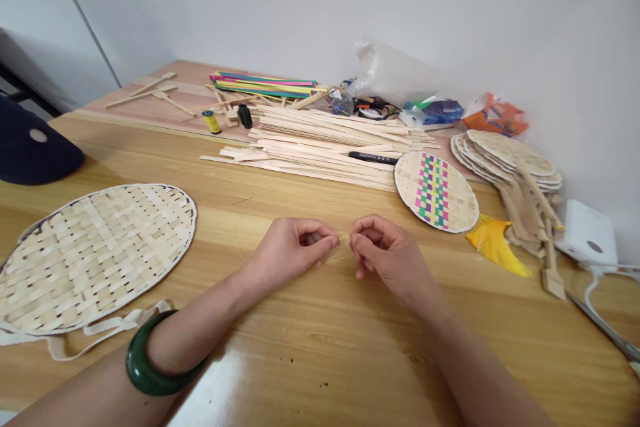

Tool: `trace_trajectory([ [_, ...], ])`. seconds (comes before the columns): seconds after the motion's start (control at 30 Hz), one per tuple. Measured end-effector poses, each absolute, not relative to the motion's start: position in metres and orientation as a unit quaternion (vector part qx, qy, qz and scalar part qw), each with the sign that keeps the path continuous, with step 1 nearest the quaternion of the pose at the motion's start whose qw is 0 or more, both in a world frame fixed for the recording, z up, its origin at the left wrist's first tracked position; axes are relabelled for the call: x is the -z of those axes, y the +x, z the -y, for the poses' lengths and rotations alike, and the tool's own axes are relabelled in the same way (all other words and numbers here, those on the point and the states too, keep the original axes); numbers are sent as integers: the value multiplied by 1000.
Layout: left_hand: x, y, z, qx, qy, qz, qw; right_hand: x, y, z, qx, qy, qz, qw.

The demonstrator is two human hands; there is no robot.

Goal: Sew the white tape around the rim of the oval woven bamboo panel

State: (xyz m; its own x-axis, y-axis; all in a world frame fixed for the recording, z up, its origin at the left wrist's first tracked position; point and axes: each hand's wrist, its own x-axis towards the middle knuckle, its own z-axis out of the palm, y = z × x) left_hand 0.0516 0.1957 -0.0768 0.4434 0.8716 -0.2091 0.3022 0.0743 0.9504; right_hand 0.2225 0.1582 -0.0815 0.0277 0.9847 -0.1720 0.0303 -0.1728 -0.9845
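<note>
A thin yellow thread (345,237) runs between my two hands above the middle of the wooden table (310,360). My left hand (293,250) pinches it between thumb and forefinger. Facing it, my right hand (387,253) pinches the thread's other side, its fingers curled in. A loop of the thread trails onto the table left of my left hand. Near that loop lies a thin dark sliver (243,201), too small to name surely. To the left rests a large oval woven bamboo panel (110,247), with a pale ribbon (120,324) along its near edge.
Bamboo strips (320,140) lie behind my hands with a black marker (373,158). A yellow thread spool (211,122) stands left of them. At right are a colour-patterned woven fan (436,191), a yellow tassel (495,245), stacked fans (510,153) and a white box (590,230). A dark cap (35,143) lies left.
</note>
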Motion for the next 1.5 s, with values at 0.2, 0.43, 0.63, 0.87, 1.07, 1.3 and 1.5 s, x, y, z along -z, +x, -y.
trace_trajectory([
  [0.2,78,51,-196,-252,632,-460,570,82,223,-157,-528,-555,458,450],
  [0.43,76,52,-196,-244,630,-465,572,82,223,-158,-526,-559,459,448],
  [0.63,74,52,-196,-240,631,-470,568,83,223,-159,-520,-562,465,445],
  [0.87,74,52,-195,-241,630,-469,570,83,224,-158,-516,-557,471,449],
  [1.07,75,51,-197,-243,632,-476,561,84,223,-158,-505,-568,476,442],
  [1.3,76,49,-198,-250,626,-491,552,79,228,-157,-342,-613,536,468],
  [1.5,76,49,-199,-264,634,-476,549,79,228,-154,-282,-548,656,436],
])
